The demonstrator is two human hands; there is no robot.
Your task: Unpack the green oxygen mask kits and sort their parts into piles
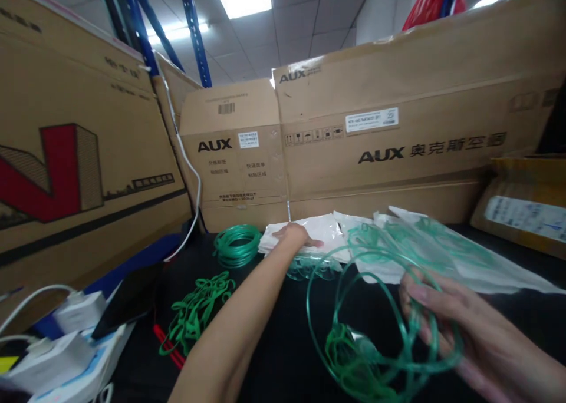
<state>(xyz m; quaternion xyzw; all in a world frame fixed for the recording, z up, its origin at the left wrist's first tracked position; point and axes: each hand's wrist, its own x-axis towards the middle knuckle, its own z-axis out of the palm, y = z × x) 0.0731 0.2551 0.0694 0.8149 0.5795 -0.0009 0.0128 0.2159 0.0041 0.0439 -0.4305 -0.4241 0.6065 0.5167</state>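
Observation:
My right hand (464,326) is closed round a loose coil of clear green tubing (367,332) with a mask-like piece at its low end, held above the black table (283,356). My left hand (295,236) reaches far forward and lies on a stack of white plastic bags (327,229); its fingers seem flat on the top bag. A tight green tubing coil (237,245) lies just left of that hand. A tangle of green bands (198,309) lies nearer, by my left forearm.
Large AUX cardboard boxes (375,132) wall the back, another carton (75,155) stands at the left. A power strip with white chargers (66,338) and a dark phone (128,300) sit at the left front. More bagged green tubing (442,244) lies at the right.

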